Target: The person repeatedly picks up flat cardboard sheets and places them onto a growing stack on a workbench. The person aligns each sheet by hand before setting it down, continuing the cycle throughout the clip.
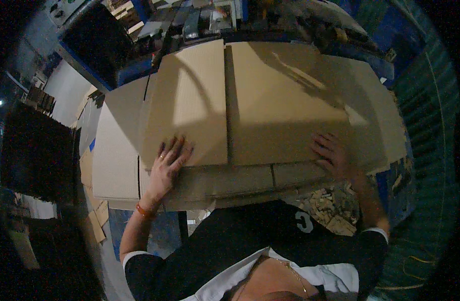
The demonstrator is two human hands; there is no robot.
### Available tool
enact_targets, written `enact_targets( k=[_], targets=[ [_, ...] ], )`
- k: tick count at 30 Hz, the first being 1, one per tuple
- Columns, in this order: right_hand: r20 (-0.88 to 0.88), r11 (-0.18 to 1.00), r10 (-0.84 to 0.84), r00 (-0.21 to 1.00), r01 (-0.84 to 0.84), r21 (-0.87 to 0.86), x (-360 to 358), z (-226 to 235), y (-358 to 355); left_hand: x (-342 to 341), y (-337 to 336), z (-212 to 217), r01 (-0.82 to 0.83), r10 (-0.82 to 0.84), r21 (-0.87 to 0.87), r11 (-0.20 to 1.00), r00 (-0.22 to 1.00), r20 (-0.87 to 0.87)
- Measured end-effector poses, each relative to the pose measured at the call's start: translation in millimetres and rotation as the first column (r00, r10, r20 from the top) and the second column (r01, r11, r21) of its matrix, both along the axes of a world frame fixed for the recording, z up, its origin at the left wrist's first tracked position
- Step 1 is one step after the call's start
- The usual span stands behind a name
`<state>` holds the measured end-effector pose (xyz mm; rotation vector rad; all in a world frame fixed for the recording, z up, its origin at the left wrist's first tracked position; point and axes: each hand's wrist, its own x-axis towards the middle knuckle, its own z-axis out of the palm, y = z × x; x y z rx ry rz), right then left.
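Two hands are in view, both the person's own, both resting flat with fingers spread on a stack of flattened cardboard sheets (pixel 270 100). The left hand (pixel 167 168), at about 8 o'clock from the stack's centre, lies palm down on the near left corner of the top sheet; it grips nothing. One ring shows on a finger and one orange band (pixel 143 210) circles the wrist. The right hand (pixel 333 155), at about 4 o'clock, lies palm down on the near right edge of the stack, fingers open, also gripping nothing.

The top sheet shows two large panels parted by one straight seam running from 12 to 6 o'clock. Beneath it, along the near edge, two narrower flaps show, parted by one short cut. At least two further sheets jut out from under the top one: one at 9 o'clock (pixel 114 160) and one at 3 o'clock (pixel 380 115). The exact number in the stack cannot be told.

Small cardboard offcuts (pixel 330 205) lie in a heap on the floor at 5 o'clock, just below the right hand. More cardboard pieces (pixel 97 220) lie at 8 o'clock, beside the left forearm. The bench under the stack is hidden.
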<state>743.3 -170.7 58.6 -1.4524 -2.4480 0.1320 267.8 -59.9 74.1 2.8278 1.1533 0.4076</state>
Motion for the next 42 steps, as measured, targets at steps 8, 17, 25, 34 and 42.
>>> enact_targets(
  k=[8, 17, 25, 34, 42],
  targets=[
    [-0.300, 0.937, -0.348, 0.888, 0.315, -0.155, -72, 25, 117, 14, 16, 3, 0.157, -0.147, -0.063, 0.986, 0.979, 0.142],
    [-0.714, 0.776, -0.552, 0.430, -0.049, -0.629, -183, -3, 253, -15, 133, -23, -0.664, 0.615, 0.003, 0.748, 0.695, 0.372],
    [-0.830, 0.897, -0.292, 0.476, -0.164, -0.410, -178, 10, 249, -21, 225, -29, -0.643, 0.614, -0.062, 0.764, 0.753, -0.235],
    [-0.548, 0.905, -0.328, 0.769, 0.089, -0.416, -182, -5, 262, -9, 258, -60, -0.836, 0.853, -0.297, 0.461, 0.510, -0.113],
    [-0.174, 0.943, -0.320, 0.931, 0.294, -0.158, -130, 34, 177, 15, 159, 20, -0.702, 0.702, -0.018, 0.712, 0.710, 0.046]
  ],
)
